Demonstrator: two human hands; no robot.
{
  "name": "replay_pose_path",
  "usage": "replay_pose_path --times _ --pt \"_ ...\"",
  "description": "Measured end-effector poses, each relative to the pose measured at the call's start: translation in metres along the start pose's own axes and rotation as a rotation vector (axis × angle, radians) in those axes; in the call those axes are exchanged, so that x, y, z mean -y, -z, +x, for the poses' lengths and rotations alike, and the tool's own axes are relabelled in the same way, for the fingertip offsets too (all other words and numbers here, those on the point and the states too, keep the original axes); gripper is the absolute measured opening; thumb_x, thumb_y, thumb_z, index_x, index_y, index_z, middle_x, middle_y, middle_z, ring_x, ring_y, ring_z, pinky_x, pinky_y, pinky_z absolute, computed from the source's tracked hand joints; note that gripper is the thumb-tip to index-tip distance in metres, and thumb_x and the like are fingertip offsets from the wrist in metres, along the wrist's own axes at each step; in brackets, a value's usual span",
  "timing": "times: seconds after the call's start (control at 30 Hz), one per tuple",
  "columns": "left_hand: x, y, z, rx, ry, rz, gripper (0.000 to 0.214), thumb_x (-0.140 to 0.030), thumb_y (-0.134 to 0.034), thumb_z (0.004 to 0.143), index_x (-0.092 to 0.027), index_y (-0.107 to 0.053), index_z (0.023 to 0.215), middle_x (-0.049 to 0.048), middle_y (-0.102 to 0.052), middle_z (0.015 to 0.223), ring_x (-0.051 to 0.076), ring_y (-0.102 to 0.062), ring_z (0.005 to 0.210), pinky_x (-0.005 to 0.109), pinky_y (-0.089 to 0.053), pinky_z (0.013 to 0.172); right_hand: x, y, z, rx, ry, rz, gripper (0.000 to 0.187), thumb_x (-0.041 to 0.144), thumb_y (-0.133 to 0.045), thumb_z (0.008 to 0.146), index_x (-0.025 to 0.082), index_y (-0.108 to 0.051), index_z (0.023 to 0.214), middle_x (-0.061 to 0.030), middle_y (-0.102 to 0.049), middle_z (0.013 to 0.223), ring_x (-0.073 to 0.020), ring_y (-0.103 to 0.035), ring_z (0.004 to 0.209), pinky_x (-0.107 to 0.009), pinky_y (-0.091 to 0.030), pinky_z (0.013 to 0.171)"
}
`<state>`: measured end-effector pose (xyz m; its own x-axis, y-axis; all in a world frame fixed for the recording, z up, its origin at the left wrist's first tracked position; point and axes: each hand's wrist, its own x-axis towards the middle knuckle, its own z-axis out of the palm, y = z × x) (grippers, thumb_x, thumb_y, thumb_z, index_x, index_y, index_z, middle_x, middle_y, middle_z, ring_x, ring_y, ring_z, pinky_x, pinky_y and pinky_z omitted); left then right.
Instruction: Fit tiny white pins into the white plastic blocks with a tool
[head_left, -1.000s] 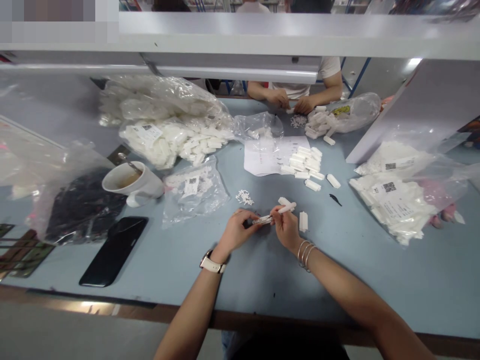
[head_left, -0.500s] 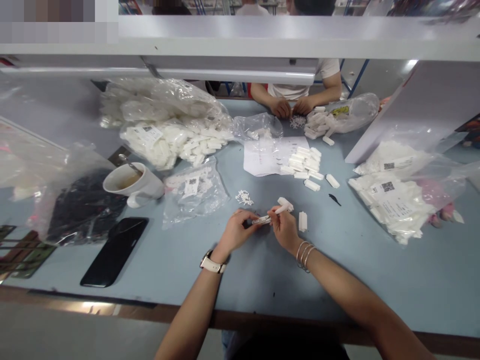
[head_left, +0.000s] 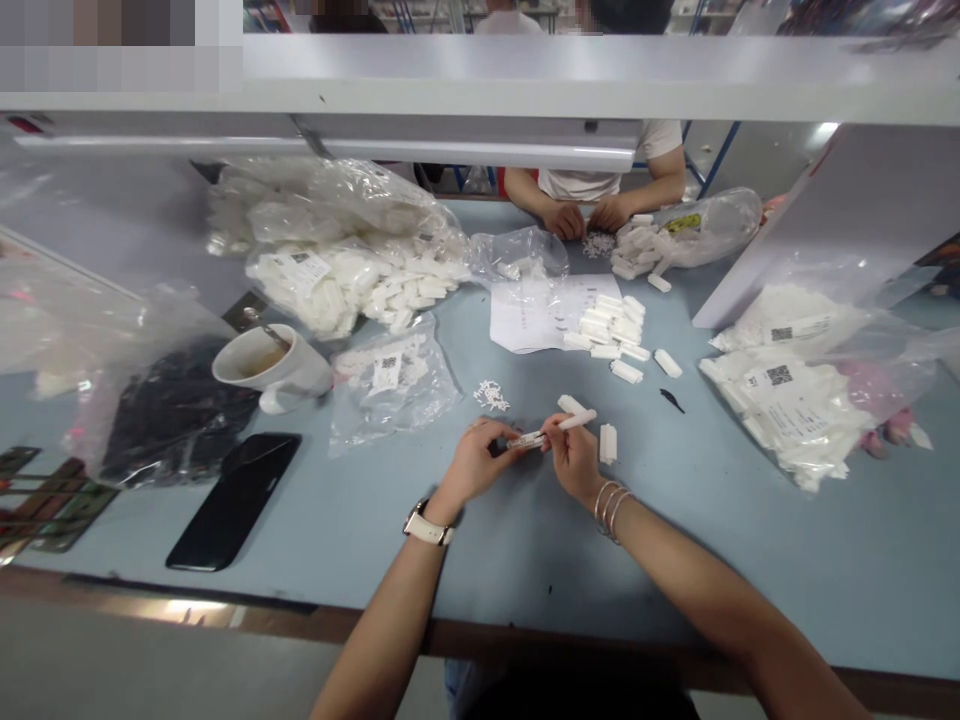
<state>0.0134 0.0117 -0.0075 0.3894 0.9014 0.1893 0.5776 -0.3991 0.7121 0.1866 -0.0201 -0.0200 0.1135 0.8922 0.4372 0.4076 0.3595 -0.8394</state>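
Observation:
My left hand (head_left: 474, 462) is closed around a small part (head_left: 527, 439) held just above the blue table (head_left: 525, 540). My right hand (head_left: 574, 458) pinches a slim white stick-like tool (head_left: 576, 421) whose lower end meets that part. A white plastic piece (head_left: 607, 443) stands just right of my right hand, and another (head_left: 568, 403) lies behind the tool. A little heap of tiny white parts (head_left: 490, 396) sits beyond my left hand. A stack of white pieces (head_left: 611, 328) rests on a paper sheet (head_left: 525, 318) further back.
A cup with a spoon (head_left: 274, 368) and a black phone (head_left: 232, 500) lie at the left. Clear bags of white parts (head_left: 337, 250) fill the back left, more bags (head_left: 787, 400) the right. Another person's hands (head_left: 589, 215) work at the far side under a grey shelf (head_left: 480, 85).
The hands stay in the same place with the same grip; the white tool tilts slightly between frames. The other person's hands shifted a little.

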Motion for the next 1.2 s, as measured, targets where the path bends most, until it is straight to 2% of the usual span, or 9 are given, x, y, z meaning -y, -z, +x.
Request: replay_pose_path --times 0.2,0.57,0.8,1.03,1.2 --pt "-0.0001 -0.0001 -0.0006 0.000 0.011 0.005 0.008 -0.028 -0.070 0.075 -0.021 -0.068 0.079 0.0034 -0.068 0.077 0.018 -0.059 0.075 0.030 -0.047 0.068 -0.0006 0.0004 -0.0004 0.004 0.004 0.026 0.036 0.046 -0.036 0.096 0.019 -0.053 0.079 0.0017 -0.057 0.057 -0.0113 -0.057 0.051 -0.023 -0.046 0.055" --pt "-0.0013 -0.0004 -0.0007 -0.013 0.002 -0.002 0.008 -0.028 -0.069 0.076 -0.021 -0.067 0.078 0.0038 -0.067 0.076 0.018 -0.058 0.073 0.032 -0.047 0.068 -0.0022 -0.0012 0.0024 0.033 0.002 -0.084 0.037 0.047 -0.034 0.096 0.019 -0.055 0.084 0.0016 -0.056 0.057 -0.0122 -0.056 0.049 -0.024 -0.046 0.053" --pt "-0.0025 -0.0001 -0.0003 -0.004 0.024 -0.022 0.008 -0.024 -0.071 0.074 -0.019 -0.066 0.079 0.0043 -0.068 0.079 0.019 -0.059 0.077 0.033 -0.047 0.071 0.0010 -0.0008 0.0034 0.062 0.081 -0.170 0.037 0.045 -0.034 0.097 0.019 -0.057 0.084 -0.0024 -0.061 0.065 -0.0135 -0.057 0.052 -0.026 -0.046 0.056" --pt "-0.0037 -0.0001 0.0004 0.002 0.027 0.000 0.008 -0.022 -0.071 0.073 -0.020 -0.067 0.079 0.0037 -0.067 0.076 0.019 -0.058 0.076 0.032 -0.047 0.069 -0.0011 0.0003 -0.0005 -0.002 0.020 -0.050 0.037 0.045 -0.033 0.097 0.019 -0.054 0.080 0.0010 -0.056 0.057 -0.0123 -0.056 0.052 -0.025 -0.047 0.056" --pt "-0.0030 -0.0006 0.0005 -0.002 0.009 -0.005 0.009 -0.026 -0.071 0.074 -0.020 -0.067 0.079 0.0030 -0.067 0.075 0.019 -0.058 0.077 0.032 -0.047 0.071 0.0016 0.0015 0.0000 0.007 0.020 -0.005 0.035 0.045 -0.036 0.096 0.020 -0.053 0.079 0.0010 -0.057 0.057 -0.0118 -0.057 0.051 -0.024 -0.047 0.055"
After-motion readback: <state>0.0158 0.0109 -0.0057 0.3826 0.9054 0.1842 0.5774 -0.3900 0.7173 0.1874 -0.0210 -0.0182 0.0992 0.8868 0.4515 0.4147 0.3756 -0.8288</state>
